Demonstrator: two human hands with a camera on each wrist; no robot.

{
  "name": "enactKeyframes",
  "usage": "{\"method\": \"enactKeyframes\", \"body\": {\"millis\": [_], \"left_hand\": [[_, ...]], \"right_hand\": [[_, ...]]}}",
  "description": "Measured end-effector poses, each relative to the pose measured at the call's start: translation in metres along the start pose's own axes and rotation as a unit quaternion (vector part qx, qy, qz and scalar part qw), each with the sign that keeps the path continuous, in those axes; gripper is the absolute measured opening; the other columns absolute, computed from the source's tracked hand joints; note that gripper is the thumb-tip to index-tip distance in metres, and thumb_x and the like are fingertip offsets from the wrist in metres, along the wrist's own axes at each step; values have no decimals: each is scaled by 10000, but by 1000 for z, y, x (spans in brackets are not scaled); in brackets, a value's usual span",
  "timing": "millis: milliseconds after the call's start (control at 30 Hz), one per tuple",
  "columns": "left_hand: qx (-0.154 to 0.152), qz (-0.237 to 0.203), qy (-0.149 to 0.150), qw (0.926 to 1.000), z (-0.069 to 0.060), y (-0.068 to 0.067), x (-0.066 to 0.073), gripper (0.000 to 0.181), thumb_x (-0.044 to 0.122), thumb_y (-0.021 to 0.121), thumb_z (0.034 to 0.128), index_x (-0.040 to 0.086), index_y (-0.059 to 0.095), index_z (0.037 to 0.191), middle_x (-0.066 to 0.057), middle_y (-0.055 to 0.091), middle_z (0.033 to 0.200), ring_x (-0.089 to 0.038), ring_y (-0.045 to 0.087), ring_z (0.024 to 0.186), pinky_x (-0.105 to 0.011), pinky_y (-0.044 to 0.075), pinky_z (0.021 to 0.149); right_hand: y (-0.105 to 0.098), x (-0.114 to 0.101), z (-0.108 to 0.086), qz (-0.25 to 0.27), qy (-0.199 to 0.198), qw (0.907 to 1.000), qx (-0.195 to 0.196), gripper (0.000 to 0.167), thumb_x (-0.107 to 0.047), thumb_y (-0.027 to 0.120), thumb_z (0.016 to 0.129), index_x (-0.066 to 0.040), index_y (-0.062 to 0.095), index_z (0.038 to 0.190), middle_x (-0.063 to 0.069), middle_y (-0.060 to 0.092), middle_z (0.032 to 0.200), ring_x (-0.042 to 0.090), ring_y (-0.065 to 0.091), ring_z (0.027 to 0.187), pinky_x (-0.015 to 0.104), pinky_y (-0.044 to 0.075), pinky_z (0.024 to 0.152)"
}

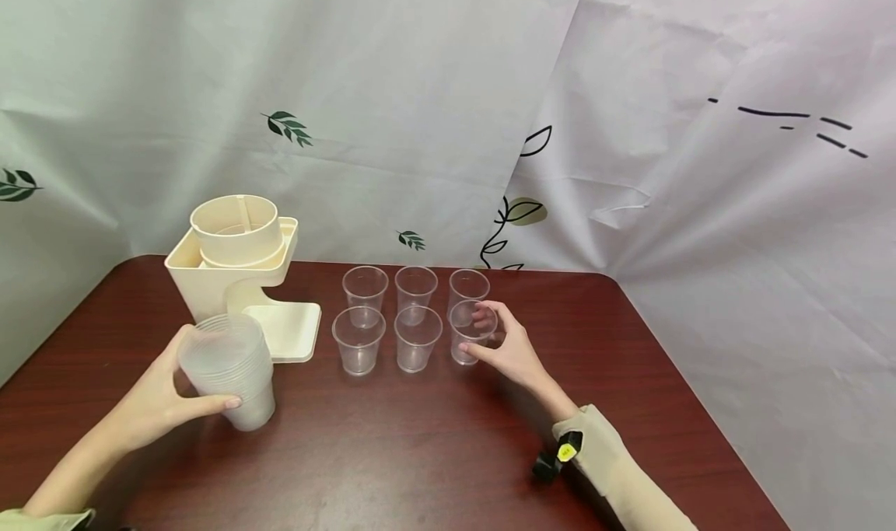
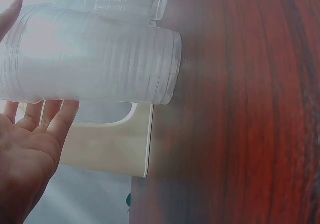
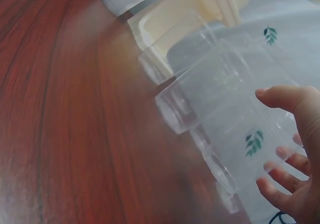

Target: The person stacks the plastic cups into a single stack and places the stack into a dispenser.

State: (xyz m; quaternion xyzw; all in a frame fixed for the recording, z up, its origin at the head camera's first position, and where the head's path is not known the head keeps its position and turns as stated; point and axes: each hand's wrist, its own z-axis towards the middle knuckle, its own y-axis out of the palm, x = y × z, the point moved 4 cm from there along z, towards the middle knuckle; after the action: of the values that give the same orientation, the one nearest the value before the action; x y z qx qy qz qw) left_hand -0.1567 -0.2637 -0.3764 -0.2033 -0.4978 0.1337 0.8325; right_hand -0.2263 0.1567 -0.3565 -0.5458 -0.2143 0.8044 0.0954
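Backdrop of pale cloth (image 1: 420,127), sparse leaf prints, hung close behind a dark red-brown table (image 1: 420,453). Toward the table's rear left corner: a cream stand (image 1: 287,325) with a round collar on top and a flat foot reaching right. In front of it, left part of the table, the left hand (image 1: 164,391) grips a stack of nested clear cups (image 1: 231,368), thumb on the near side, fingers opposite, the spread as wide as the stack. Stack mouth up, leaning, rims toward the left edge; whether its base touches the table, cannot tell. Midway along the rear edge: six single clear cups, upright, two rows of three, the front row made up of a left cup (image 1: 359,348), a middle cup (image 1: 417,344) and a front right cup (image 1: 462,340). The right hand (image 1: 514,348) comes in from the right edge, thumb and fingers broadly parted and curved round this last one, thumb near side, fingers far side, seen through the plastic; firmness of hold, cannot tell. Pale sleeve (image 1: 609,461) on that arm.
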Motion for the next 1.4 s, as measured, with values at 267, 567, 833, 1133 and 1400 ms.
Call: {"method": "enactKeyframes", "body": {"millis": [267,567,833,1133,1400], "left_hand": [[-8,12,-22,10000,0,0,0,796,-137,796,609,135,417,1255,157,506,1119,49,524,943,-106,459,712],[-37,20,-61,10000,0,0,0,792,-127,796,617,143,414,1256,154,502,1123,47,522,942,-114,464,704],[-29,-11,-47,10000,0,0,0,790,-133,795,615,122,411,1256,151,505,1120,46,530,936,-118,469,703],[-35,-26,-32,10000,0,0,0,785,-139,793,612,130,419,1247,150,509,1119,41,533,935,-121,471,703],[-42,-8,-9,10000,1,0,0,801,-137,796,612,126,412,1263,156,504,1129,51,529,944,-108,465,715]], "right_hand": [[-3,-14,-1,-340,-40,9994,111,619,-26,820,705,21,504,1235,205,625,1099,309,610,952,204,505,742],[-7,-30,0,-458,-146,9985,273,629,-29,816,708,48,502,1249,223,618,1087,318,605,956,318,507,772],[-14,-40,3,-291,-399,9979,414,620,-21,798,727,61,486,1257,288,584,1098,430,573,989,281,479,770],[-16,-54,10,-117,-684,9962,523,615,9,786,730,60,482,1261,290,579,1109,395,572,1022,171,438,806],[-11,-65,14,78,-823,9954,477,616,26,772,739,68,472,1275,249,571,1106,437,538,1050,193,429,857]]}}
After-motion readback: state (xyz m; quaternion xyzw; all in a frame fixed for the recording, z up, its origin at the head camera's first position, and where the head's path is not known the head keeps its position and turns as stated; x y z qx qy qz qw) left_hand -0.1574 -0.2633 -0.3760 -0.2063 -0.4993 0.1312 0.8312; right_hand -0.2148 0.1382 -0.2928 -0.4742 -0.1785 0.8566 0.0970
